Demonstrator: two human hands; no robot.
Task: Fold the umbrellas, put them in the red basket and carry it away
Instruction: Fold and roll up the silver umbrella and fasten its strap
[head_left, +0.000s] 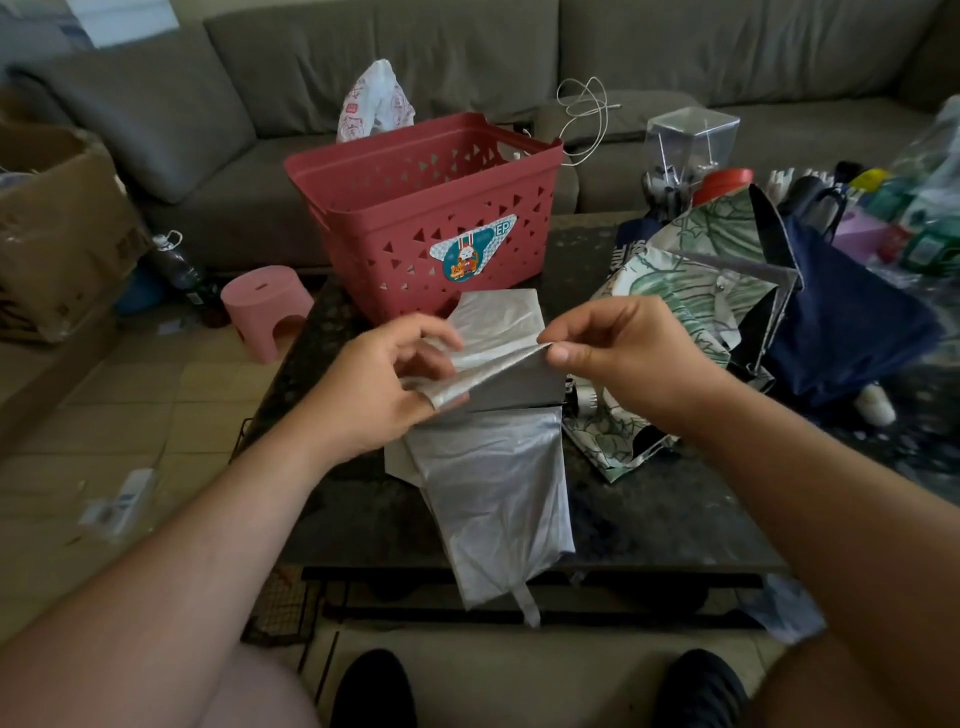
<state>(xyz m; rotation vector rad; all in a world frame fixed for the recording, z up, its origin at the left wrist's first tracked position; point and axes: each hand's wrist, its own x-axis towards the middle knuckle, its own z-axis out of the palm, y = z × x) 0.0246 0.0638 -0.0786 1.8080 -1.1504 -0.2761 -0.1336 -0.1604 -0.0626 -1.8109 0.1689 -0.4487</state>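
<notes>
A silver umbrella (493, 467) is being held over the dark counter (649, 499), its canopy draping down past the near edge. A fold of its fabric is being pinched by the curled fingers of the left hand (384, 384), while the fold's edge is being pinched between thumb and forefinger of the right hand (618, 348). The red basket (426, 218) is being kept upright on the counter just behind the umbrella. A leaf-patterned umbrella (691, 291) and a navy umbrella (841, 322) are lying unfolded to the right.
</notes>
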